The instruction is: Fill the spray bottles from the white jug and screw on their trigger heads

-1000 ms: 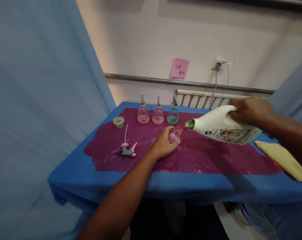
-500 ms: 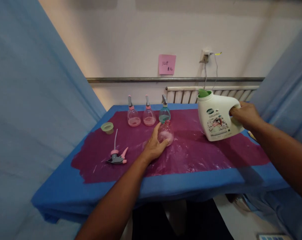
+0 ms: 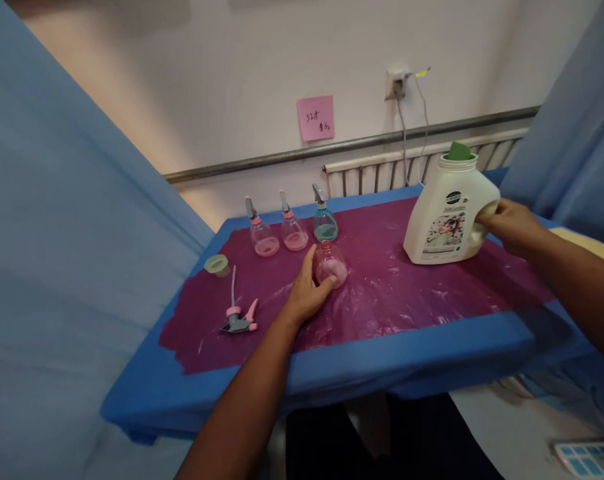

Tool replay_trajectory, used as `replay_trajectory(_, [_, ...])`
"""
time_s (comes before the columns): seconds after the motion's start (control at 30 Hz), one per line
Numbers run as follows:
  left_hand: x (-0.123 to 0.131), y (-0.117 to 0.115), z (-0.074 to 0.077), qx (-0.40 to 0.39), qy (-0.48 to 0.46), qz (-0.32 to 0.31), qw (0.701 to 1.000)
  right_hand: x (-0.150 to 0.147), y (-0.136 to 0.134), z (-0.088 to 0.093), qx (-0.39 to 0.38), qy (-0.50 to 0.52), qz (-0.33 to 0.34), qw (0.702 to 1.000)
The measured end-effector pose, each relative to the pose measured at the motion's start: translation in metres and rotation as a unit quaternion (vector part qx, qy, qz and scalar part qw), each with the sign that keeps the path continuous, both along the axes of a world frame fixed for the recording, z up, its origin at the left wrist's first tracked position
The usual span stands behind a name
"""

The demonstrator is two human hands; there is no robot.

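Note:
My left hand is wrapped round a pink see-through spray bottle that has no spray head on it; some liquid or foam shows inside. On the right, my right hand grips the handle of a large cream detergent jug with an open green spout. The jug is upright, its base at the plastic sheet; whether it fully rests there I cannot tell. A grey and pink trigger spray head with its tube lies left of my left hand. Beyond it sits a pale green cap.
Two pink spray bottles and a blue spray bottle stand at the back. A purple plastic sheet covers much of the blue-clothed table. Blue curtains hang at both sides. Behind are a wall rail and a socket.
My right hand has brought the jug from a leftward tilt to upright, lower and further right. The left hand still holds the pink bottle. The camera view has tilted.

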State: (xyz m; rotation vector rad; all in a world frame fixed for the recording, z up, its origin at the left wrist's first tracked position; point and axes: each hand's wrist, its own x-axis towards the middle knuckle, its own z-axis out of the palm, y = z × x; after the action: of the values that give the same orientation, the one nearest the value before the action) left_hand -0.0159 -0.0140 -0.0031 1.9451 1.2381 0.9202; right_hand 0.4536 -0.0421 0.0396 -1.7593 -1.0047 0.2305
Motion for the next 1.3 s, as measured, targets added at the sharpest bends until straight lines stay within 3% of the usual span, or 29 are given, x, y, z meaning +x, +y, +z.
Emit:
replay_trajectory(0.1, [-0.002,-0.001,-0.003,0.042,-0.039,-0.003,0.998,-0.003,-0.026,0.009,0.008,0.018,-0.032,0.999])
replay_trajectory(0.2, [-0.003,0.0,-0.006,0.102,-0.073,0.027,0.992,-0.018,-0.056,0.012,0.058,-0.044,-0.103,0.992])
replay_trajectory(0.23, [-0.004,0.001,-0.007,0.123,-0.074,0.044,0.989,-0.026,-0.065,0.011,0.073,-0.067,-0.099,0.99])
replay_trajectory(0.4, [-0.003,0.0,0.0,0.207,-0.04,0.117,0.97,-0.086,-0.083,0.001,0.09,-0.124,0.081,0.985])
replay_trajectory(0.5, [-0.008,-0.004,0.014,0.221,-0.016,0.109,0.969,-0.124,-0.076,0.001,0.086,-0.125,0.166,0.974])
replay_trajectory(0.6, [-0.029,-0.011,0.033,0.219,0.016,0.08,0.972,-0.155,-0.061,0.006,0.091,-0.126,0.25,0.956])
replay_trajectory(0.7, [-0.072,-0.022,0.054,0.213,0.091,0.054,0.971,-0.178,-0.04,0.007,0.096,-0.131,0.323,0.932])
replay_trajectory(0.83, [-0.149,-0.045,0.073,0.178,0.255,0.023,0.95,-0.208,-0.008,-0.001,0.081,-0.122,0.392,0.908])
replay_trajectory(0.93, [-0.194,-0.062,0.073,0.147,0.354,-0.041,0.923,-0.23,0.013,-0.016,0.051,-0.09,0.428,0.898])
replay_trajectory(1.03, [-0.216,-0.07,0.063,0.124,0.404,-0.051,0.905,-0.248,0.026,-0.035,0.026,-0.052,0.443,0.895])
replay_trajectory(1.17, [-0.22,-0.067,0.05,0.12,0.419,-0.037,0.899,-0.256,0.032,-0.055,0.013,-0.028,0.448,0.893])
replay_trajectory(1.3, [-0.216,-0.059,0.056,0.121,0.428,-0.049,0.894,-0.253,0.033,-0.061,0.032,-0.037,0.447,0.893])
